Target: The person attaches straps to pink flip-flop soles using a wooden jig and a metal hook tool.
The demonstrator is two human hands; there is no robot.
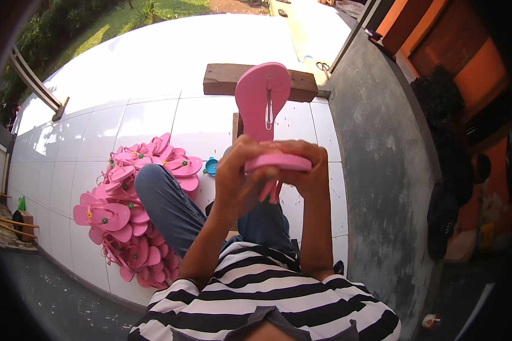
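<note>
- As sunlight glares off the white tiled floor (199,125), a person steadies a pink, foam-like flip-flop sole (279,163) edge-on above the lap, the fingers of the left hand (239,170) and right hand (311,165) closed on its opposite sides.
- Just beyond, a long, rounded pink sole (261,85) overlaps a rough brown wooden beam (219,79), a slim silver metal loop (267,113) at its middle.
- A slip seems the likeliest mishap: the held sole offers only a narrow edge, and could spring away if one side's grip loosened.
- Hard pulling might tear the thin pink strap (271,193) hanging beneath the hands.
- A careless brush against the metal loop could scratch skin or foam, should its end be sharp.
- A shifting knee in blue denim (165,199) might topple the adjoining heap of pink flip-flops (122,219), dotted with green and yellow trims.
- Hidden from view: the palms, and where the long sole ends behind the hands. Whether it joins the held one, or whose strap dangles, cannot be told.
- Blur softens the left fingers; the contents of a small, round blue bowl (210,166) are too small to make out.
</note>
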